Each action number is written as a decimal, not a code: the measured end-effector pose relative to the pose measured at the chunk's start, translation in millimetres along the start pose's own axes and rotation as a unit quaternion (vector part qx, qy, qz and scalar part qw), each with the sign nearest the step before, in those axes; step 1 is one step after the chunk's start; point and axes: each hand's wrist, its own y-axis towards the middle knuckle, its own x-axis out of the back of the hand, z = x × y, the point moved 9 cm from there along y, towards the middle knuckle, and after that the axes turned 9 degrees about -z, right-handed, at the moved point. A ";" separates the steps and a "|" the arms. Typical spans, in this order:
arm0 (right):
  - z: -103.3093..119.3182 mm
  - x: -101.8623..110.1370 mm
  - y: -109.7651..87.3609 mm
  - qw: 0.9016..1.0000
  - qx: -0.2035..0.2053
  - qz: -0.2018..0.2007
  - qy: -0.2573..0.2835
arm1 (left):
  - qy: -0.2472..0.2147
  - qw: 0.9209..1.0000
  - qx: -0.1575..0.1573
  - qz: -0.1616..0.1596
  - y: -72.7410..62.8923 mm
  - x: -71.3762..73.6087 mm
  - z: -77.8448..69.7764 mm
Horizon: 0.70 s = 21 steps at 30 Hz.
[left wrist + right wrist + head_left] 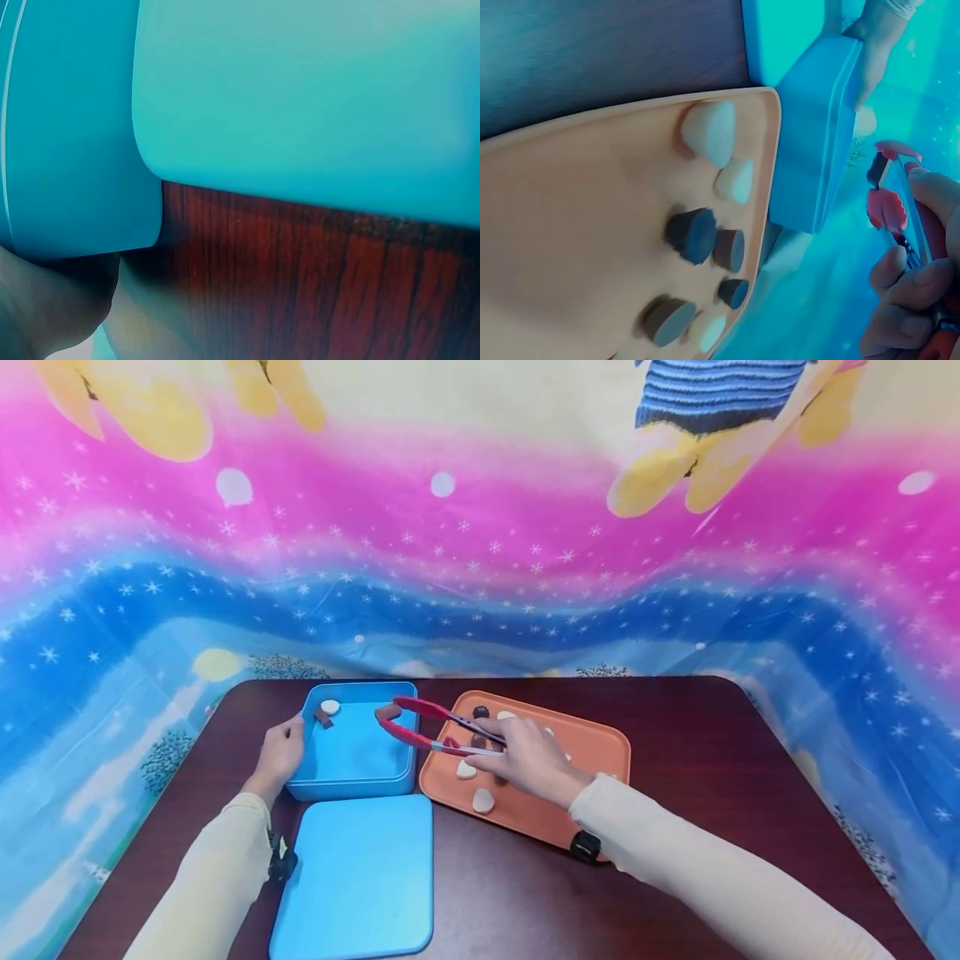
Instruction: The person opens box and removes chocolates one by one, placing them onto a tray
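Note:
My right hand (528, 756) holds red-tipped tongs (435, 745), whose tips pinch a small brown chocolate piece (388, 712) above the right part of the open blue box (352, 788). Against the box's left wall, my left hand (281, 753) grips the side. Inside the box, near its far left corner, lie a white piece (330, 707) and a brown chocolate piece (323, 717). An orange tray (525, 827) sits under my right hand, bearing several dark and white chocolate-like pieces (691, 234); the hand and tongs hide part of them in the head view.
A flat blue lid (356, 877) lies in front of the box on the dark wooden table (510, 902). The tray stands close beside the box's right side. A colourful patterned cloth (480, 543) hangs behind the table and around its sides.

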 end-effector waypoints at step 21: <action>-48.5 43.2 -55.1 0.998 -0.009 -0.030 -0.049 | -0.008 1.000 0.007 0.001 -2.0 -0.8 7.1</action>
